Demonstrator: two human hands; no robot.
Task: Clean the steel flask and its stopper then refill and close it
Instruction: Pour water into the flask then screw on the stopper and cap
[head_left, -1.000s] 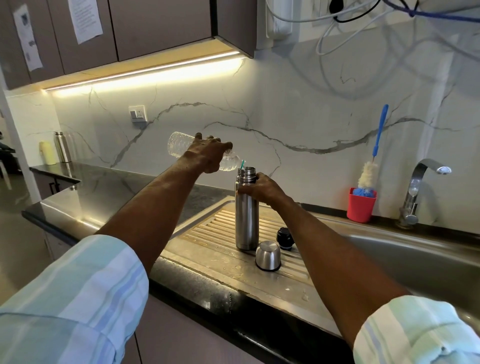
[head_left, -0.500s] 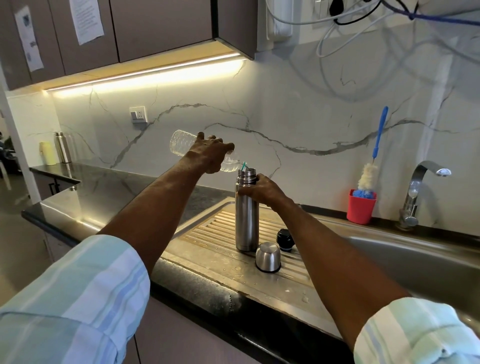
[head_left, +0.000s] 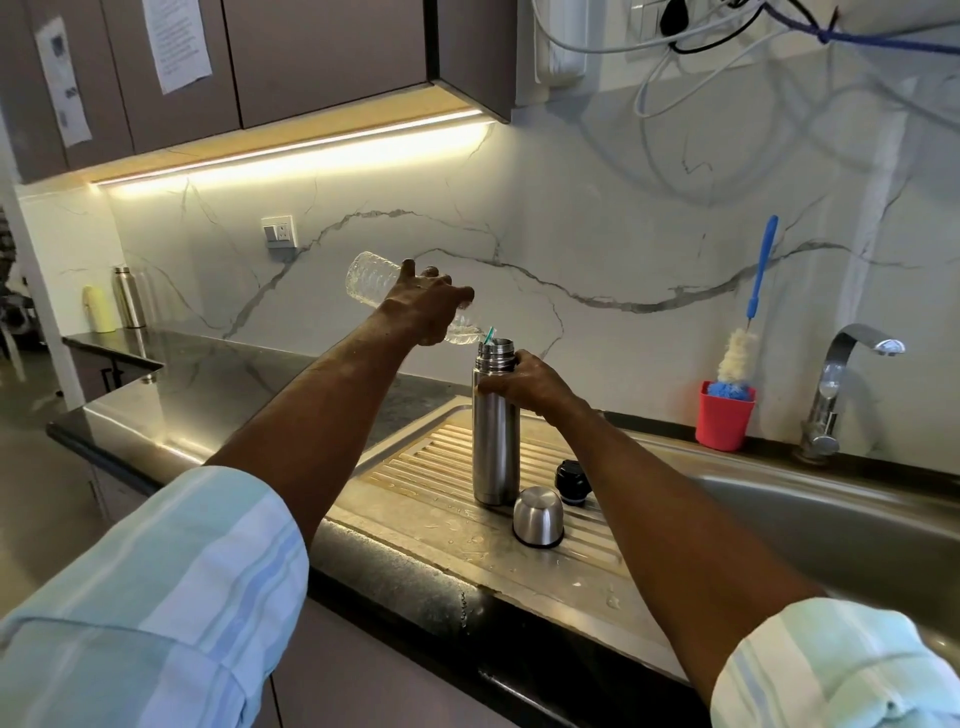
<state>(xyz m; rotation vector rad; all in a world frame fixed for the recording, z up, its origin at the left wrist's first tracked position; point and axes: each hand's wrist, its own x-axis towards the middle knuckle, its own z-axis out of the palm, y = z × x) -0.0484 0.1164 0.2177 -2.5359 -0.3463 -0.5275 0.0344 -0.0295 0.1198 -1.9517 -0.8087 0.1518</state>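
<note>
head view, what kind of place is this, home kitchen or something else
Most likely a kitchen or pantry counter, possibly in an office. A steel sink with a ribbed drainboard and tap is set into a dark countertop, wall cabinets hang above, and a bottle brush stands in a red cup.

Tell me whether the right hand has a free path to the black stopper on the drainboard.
Probably yes, once it lets go: the right hand grips the steel flask near its neck, and the black stopper lies uncovered just below that forearm, beside the steel cup, with nothing between.
</note>
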